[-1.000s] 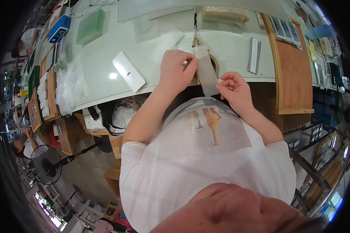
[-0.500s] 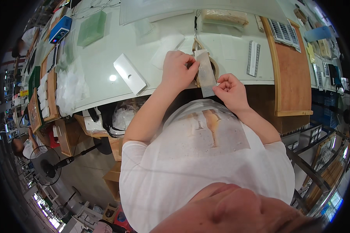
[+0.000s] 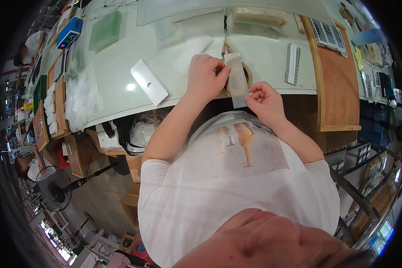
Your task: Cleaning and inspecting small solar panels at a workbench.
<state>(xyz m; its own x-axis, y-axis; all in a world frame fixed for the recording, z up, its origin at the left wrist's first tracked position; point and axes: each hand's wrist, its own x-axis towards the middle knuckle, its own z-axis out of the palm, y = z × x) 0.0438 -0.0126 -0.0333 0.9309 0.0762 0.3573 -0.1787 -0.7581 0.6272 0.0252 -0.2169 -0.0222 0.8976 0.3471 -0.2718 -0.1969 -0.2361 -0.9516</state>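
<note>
A long narrow grey strip [image 3: 237, 80] stretches between my two hands over the near edge of the pale green table [image 3: 120, 76]. My left hand [image 3: 204, 78] pinches the strip's far end. My right hand [image 3: 264, 102] grips its near end by the table edge. Under the strip lies a tan roll of tape [image 3: 246, 73], partly hidden by it and by my left hand.
A white flat rectangular piece [image 3: 149, 81] lies left of my hands. Clear plastic bags [image 3: 81, 99] are heaped further left. A grey ridged part [image 3: 292, 64] and a brown board [image 3: 336, 76] lie to the right. A floor fan [image 3: 53, 187] stands below the table.
Both hands have kept their hold on the strip. My right hand has drawn slightly nearer to me, along with the strip's near end.
</note>
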